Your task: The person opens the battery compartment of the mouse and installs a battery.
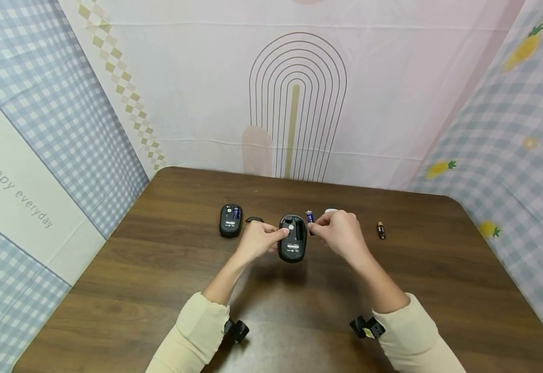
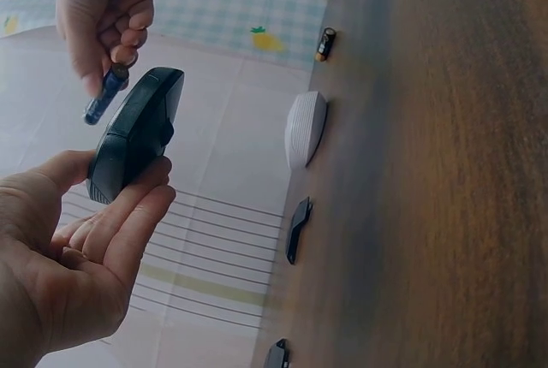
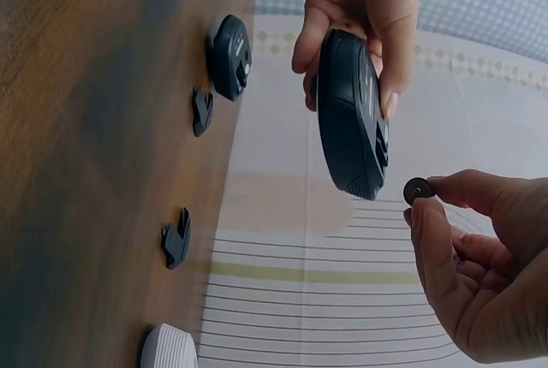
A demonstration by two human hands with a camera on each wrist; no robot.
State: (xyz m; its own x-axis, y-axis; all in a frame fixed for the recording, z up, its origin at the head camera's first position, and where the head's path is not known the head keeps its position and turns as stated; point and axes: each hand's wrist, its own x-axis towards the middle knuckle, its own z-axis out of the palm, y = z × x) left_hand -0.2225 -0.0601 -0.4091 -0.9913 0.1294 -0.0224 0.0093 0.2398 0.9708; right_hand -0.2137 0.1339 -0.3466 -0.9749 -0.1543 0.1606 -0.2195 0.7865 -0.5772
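Note:
In the head view my left hand [image 1: 258, 241] holds a black computer mouse [image 1: 292, 254] above the table, underside up, thumb on top and fingers beneath. Its battery slot [image 1: 298, 231] is uncovered, with no battery visible inside. My right hand [image 1: 343, 235] pinches a blue battery [image 1: 310, 216] between thumb and fingers, just right of the mouse and apart from it. The right wrist view shows the battery [image 3: 418, 190] end-on, near the mouse [image 3: 349, 120]. From the left wrist, the battery [image 2: 104, 96] appears tilted beside the mouse [image 2: 137, 137].
A second black mouse [image 1: 231, 224] lies underside up at the left, a blue battery [image 1: 236, 213] in its slot. Two dark covers [image 3: 202, 111] [image 3: 176, 241] lie on the wooden table [image 1: 159, 259]. Behind the right hand stands a white ribbed object [image 2: 305, 131]. A black-and-copper battery [image 1: 381, 230] lies farther right.

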